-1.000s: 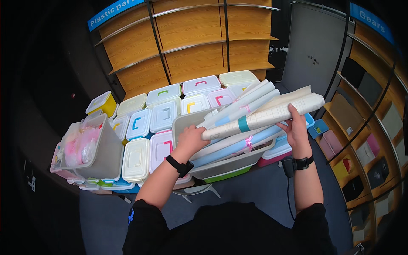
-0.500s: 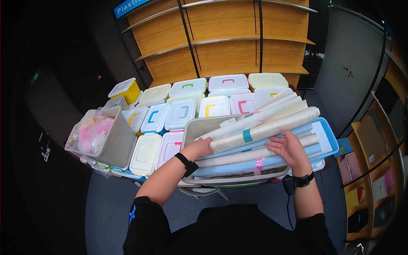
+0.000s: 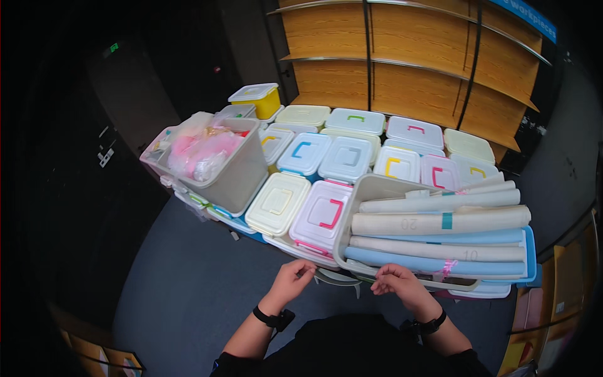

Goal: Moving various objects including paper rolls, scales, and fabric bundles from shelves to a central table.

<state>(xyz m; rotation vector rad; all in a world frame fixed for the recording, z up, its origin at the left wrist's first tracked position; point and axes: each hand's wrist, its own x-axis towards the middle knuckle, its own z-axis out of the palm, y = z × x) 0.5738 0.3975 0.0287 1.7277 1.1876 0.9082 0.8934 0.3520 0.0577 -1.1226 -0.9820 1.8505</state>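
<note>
A grey open bin at the table's near edge holds several long rolls of cream and light-blue paper lying side by side, some banded with teal or pink ties. My left hand and my right hand hover just in front of the bin's near rim, below the table edge. Each hand has its fingers curled shut, fingertips pinched together and pointing toward the other hand. Neither hand touches the rolls. I see nothing clearly held between them. A dark watch sits on each wrist.
Many lidded plastic boxes with coloured handles cover the table behind and left of the bin. A larger open tub with pink bagged items stands at the left, a yellow box behind it. Wooden shelves rise at the back.
Both hands have let go of the rolls and drawn back toward my body. The rolls now lie settled in the bin. My view has shifted left and down.
</note>
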